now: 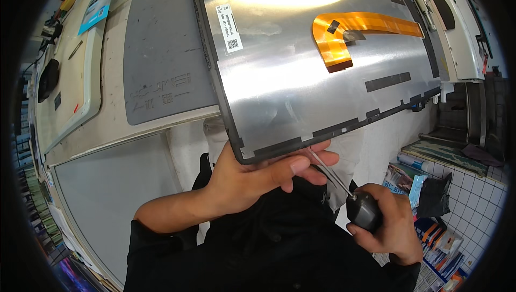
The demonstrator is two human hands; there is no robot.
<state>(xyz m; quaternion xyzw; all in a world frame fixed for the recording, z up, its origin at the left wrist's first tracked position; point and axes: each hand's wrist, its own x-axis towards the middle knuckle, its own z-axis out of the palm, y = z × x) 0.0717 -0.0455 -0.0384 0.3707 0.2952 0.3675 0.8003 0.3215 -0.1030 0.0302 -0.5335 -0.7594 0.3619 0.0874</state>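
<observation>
Near the mat (pixel 164 55), left hand (pixel 247 184) loosely holds panel (pixel 285 98); right hand (pixel 395 219) grips tool (pixel 363 211) slanting lengthwise toward it

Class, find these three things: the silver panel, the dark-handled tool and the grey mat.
Silver panel (pixel 295 87), head view: on its bare metal face.
Dark-handled tool (pixel 363 212), head view: on its rounded handle.
Grey mat (pixel 166 50), head view: on its middle surface.

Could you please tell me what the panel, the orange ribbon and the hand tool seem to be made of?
The panel looks like satin silver metal, given its broad bright reflections. The orange ribbon seems glossy, flexible plastic film: thin and sheen-streaked. The hand tool has a shiny shaft, suggesting metal; its smooth dark handle may be plastic.
</observation>
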